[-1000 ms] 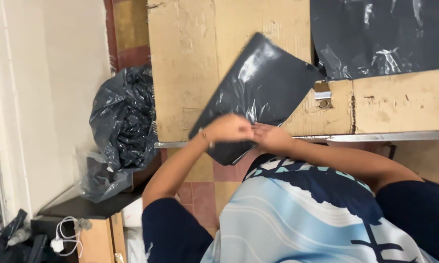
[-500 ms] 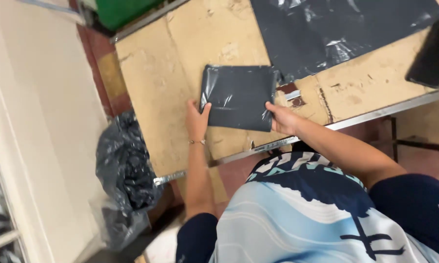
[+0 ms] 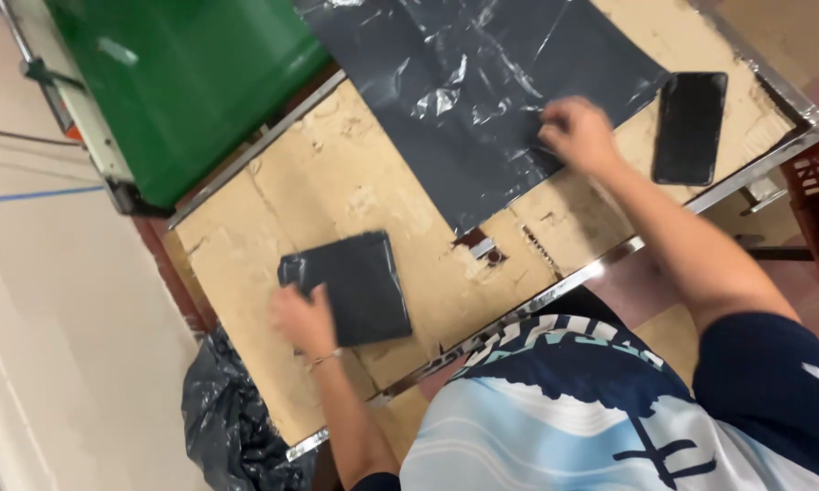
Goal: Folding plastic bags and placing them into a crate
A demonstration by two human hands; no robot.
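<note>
1. I see a cardboard-topped desk (image 3: 336, 182) with a metal rim.
2. A large flat dark grey plastic sheet (image 3: 482, 82) lies across its far side; my right hand (image 3: 577, 135) presses on its near edge, fingers curled, gripping nothing that I can make out.
3. The small folded dark grey plastic packet (image 3: 359, 286) lies near the front edge, my left hand (image 3: 305, 318) flat on its corner.
4. A black rectangular phone (image 3: 689, 127) lies just beside the sheet.
</note>
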